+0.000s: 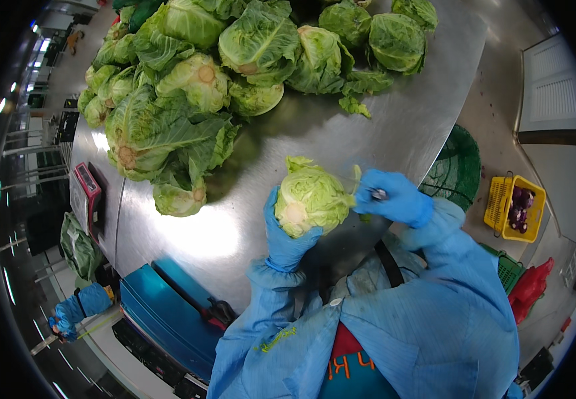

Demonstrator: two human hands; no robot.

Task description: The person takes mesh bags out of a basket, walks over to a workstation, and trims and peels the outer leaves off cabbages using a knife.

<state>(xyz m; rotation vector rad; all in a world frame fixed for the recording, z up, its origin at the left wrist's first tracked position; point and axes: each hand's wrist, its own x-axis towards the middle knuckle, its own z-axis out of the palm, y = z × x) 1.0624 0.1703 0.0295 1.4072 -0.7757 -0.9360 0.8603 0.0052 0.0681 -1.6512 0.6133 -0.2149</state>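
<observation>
My left hand (290,239), in a blue glove, holds a pale green cabbage head (313,199) from its left side and below, over the steel table. The round cut stem end of the cabbage faces down and toward me. At its right edge is my right hand (388,197), also gloved in blue, closed around a tool with a dark, shiny handle end (379,194); a thin blurred blade seems to reach over the cabbage's top. A strip of leaf (356,177) stands beside the right fingers. Other cabbage heads (260,42) are heaped on the far and left parts of the table.
A pink-framed scale (88,184) rests on the table's left end. Blue bins (168,319) stand at the lower left. Right of the table (437,95) are a green mesh basket (455,167) and a yellow crate (515,207) holding purple vegetables. Another person (81,306) is far off at the left.
</observation>
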